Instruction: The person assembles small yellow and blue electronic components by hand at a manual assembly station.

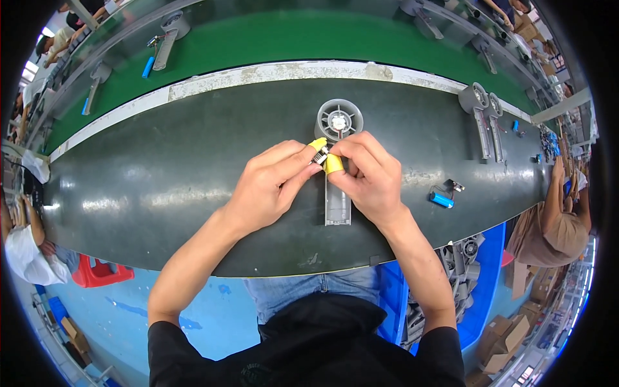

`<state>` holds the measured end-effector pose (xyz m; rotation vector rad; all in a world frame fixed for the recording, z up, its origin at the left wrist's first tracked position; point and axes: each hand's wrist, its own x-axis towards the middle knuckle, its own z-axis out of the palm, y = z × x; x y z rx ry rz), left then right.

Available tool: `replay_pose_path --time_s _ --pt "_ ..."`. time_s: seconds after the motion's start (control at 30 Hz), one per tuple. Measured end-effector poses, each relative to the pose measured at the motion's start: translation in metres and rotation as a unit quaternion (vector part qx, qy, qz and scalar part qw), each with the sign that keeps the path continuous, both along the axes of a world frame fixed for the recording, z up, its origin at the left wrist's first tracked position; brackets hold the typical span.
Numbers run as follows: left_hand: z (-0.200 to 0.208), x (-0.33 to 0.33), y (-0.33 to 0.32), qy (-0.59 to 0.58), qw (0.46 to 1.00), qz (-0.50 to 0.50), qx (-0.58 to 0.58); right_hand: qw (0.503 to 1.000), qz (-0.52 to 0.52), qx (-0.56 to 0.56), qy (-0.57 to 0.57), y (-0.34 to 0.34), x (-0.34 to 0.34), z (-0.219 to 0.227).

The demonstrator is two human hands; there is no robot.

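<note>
Over the dark table, my left hand point(276, 179) pinches a small circuit board point(320, 157) between thumb and forefinger. My right hand point(373, 173) is closed on the other side of the same board, its fingertips nearly meeting the left ones. Yellow finger covers show on fingertips of both hands. Just beyond and beneath the hands lies a grey fan housing point(340, 119), with a round spoked head and a long open handle point(338, 206) pointing toward me. My fingers hide the part between head and handle.
At right on the table lie a blue battery point(442, 200) with a small wired part, and two more grey housings point(478, 119). A blue bin point(480, 303) of grey parts stands at my right. Beyond a pale rail, the green belt point(258, 35) carries housings. Co-workers sit at both sides.
</note>
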<state>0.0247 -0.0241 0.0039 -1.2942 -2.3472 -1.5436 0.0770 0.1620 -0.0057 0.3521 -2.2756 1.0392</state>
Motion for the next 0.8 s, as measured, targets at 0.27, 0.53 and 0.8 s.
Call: replay_pose_path --time_s 0.27,0.53,0.8 --pt "-0.004 -0.010 -0.005 0.043 0.998 -0.034 0.007 0.999 0.021 0.022 0.009 0.001 0.000 -0.003" --pt "-0.003 -0.008 -0.003 0.047 0.999 -0.025 0.002 1.000 0.012 -0.007 -0.004 -0.003 0.002 -0.003" --pt "0.003 -0.017 -0.010 0.036 0.996 -0.078 -0.011 0.999 0.022 0.023 0.020 -0.003 0.001 -0.005"
